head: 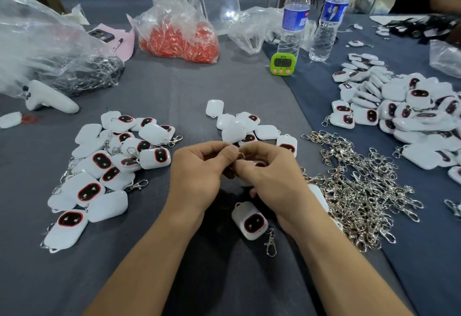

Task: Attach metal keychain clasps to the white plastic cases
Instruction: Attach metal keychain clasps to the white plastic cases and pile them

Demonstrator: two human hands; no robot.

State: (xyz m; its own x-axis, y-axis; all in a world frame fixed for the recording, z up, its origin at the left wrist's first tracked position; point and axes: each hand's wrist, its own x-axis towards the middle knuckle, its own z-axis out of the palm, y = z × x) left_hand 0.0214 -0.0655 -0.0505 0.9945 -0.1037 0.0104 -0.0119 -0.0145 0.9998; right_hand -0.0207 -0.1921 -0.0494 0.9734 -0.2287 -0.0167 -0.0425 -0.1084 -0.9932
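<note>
Grey cloth (199, 96): covers the table, and every item lies on it.
Left hand (199, 173): fingers curled, thumb and forefinger pinching a small metal ring (240, 155) held above the cloth at mid-table.
Right hand (272, 178): fingers curled inward, its fingertips meeting the same ring from the other side.
Held case (245, 181): tucked under the right hand's fingers, just below the ring. Only a white edge and a sliver of dark face show, so the exact grip cannot be told.
Finished case (250, 221): white, with a red-rimmed dark oval facing up. It lies between the two wrists, with a clasp (270, 242) hanging from its lower corner.
Left pile (104, 166): white cases, many with clasps attached, heaped beside the left hand.
Middle pile (239, 126): a few white cases just beyond the hands, no clasps showing on them.
Loose clasps (361, 191): a tangled silver heap right of the right forearm.
Right pile (411, 116): a large heap of white cases, several with clasps, at the far right.
Green timer (283, 64): upright, near the base of one of two water bottles (294, 16).
Red bag (179, 34): clear plastic holding orange-red pieces, at the back.
Clear bag (82, 73): dark metal chains inside, far left.
White controller (50, 98): lies just in front of that bag.
</note>
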